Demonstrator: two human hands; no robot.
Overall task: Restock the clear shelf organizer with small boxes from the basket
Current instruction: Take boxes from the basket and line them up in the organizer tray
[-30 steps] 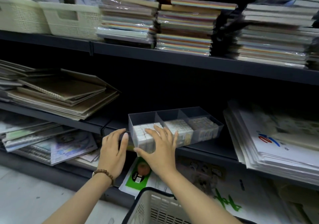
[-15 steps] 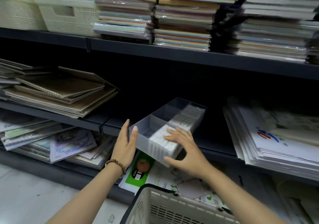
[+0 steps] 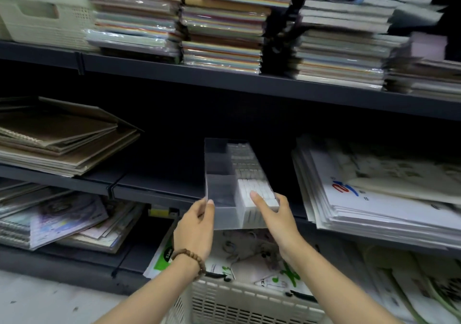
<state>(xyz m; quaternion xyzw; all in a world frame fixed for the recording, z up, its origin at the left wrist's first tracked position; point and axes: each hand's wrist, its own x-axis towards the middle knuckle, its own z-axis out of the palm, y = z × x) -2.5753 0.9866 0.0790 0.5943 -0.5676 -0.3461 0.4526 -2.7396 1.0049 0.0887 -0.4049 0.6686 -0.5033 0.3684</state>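
The right hand [image 3: 277,221] has its thumb [image 3: 255,196] laid straight across the top of the nearest small boxes [image 3: 263,189]. Its fingers are curled round the near right corner of the clear organizer [image 3: 220,191]. The left hand [image 3: 197,226] pinches the near left corner, with the thumb against the wall and the other fingers tucked behind, out of sight. A bead bracelet [image 3: 189,256] circles the left wrist.

The organizer is long and narrow. Its long axis runs from 6 o'clock, at the hands, toward 12 o'clock, into the dark middle shelf [image 3: 149,191], and its near end juts out past the shelf edge. Its right-hand compartments are packed with white boxes; the left-hand ones look bare.

At 3 o'clock, just beside it, lies a stack of large white sheets [image 3: 374,199]. At 9 o'clock, well apart, brown notebooks [image 3: 62,136] are piled. At 12 o'clock, on the shelf above, are wrapped paper stacks [image 3: 222,37]. At 6 o'clock, below the forearms, sits the white basket [image 3: 249,290].
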